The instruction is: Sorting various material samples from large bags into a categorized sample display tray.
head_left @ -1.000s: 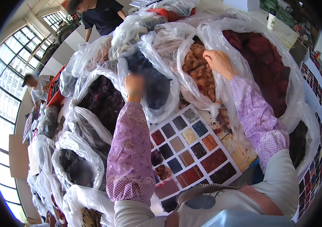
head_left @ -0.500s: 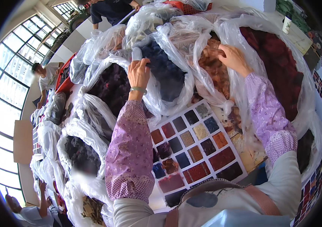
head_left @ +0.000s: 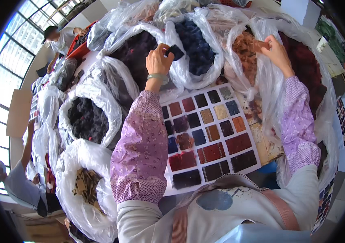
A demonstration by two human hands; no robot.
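My left hand (head_left: 158, 62) pinches a dark fabric swatch (head_left: 175, 52) by its edge, over the gap between a bag of dark purple fluff (head_left: 134, 50) and a bag of navy blue fluff (head_left: 194, 44). An orange-brown swatch (head_left: 259, 46) sits between the thumb and fingers of my right hand (head_left: 276, 53), above the bag of orange fluff (head_left: 243, 56). Below both hands lies a white sample board (head_left: 237, 91), bearing rows of coloured textile squares. Purple flowered sleeve covers are on both forearms.
A bag of dark red fluff (head_left: 302, 60) stands to the right. On the left are a bag of charcoal fluff (head_left: 87, 121) and a bag of brown scraps (head_left: 85, 184). Two people work at the left side. A white cup (head_left: 322, 43) stands at the far right.
My view has shifted, and the board shows higher up. The left hand has turned so its dark swatch shows clearly. The right hand has moved right, with the orange-brown swatch now visible.
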